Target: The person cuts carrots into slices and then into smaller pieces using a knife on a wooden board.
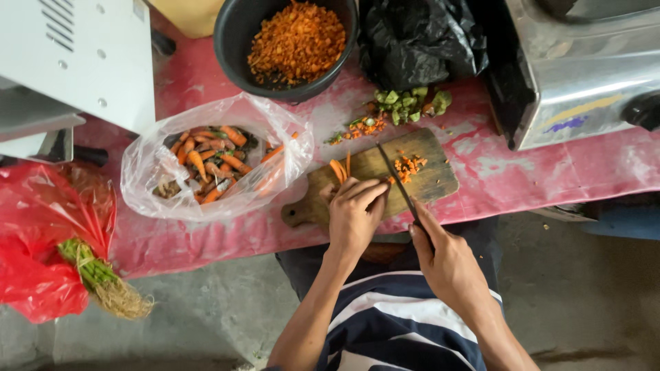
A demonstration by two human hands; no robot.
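- Seen from above, a person in a navy-and-white striped shirt (395, 330) works at a wooden cutting board (430, 182) laid on a worn pink table (206, 233).
- The left hand (354, 213) lies palm-down on the board, wrist bent, fingers close together and curled at the tips, pressing down on carrot strips (338, 168) that poke out just past the fingertips.
- The right hand (447, 264) comes in from the lower right with the forearm angled toward the body; its fingers are wrapped tight around the handle of a dark knife (395, 178), forefinger stretched along the top.
- The blade runs diagonally away from that hand, crossing the board just beside the left fingertips.
- A small heap of diced carrot (410, 167) sits on the board on the far side of the blade from the left fingers.
- Beyond the fingertips, off the board, lie green vegetable trimmings (412, 103) and a scatter of orange and green scraps (361, 127).
- Left of the left hand, a clear plastic bag (151, 172) holds whole small carrots (213, 161).
- Well beyond both hands stands a black bowl (237, 41) of finely chopped carrot (297, 41), with a black plastic bag (416, 41) beside it.
- A red bag (41, 240) with a rooted green bunch (103, 282) hangs at far left.
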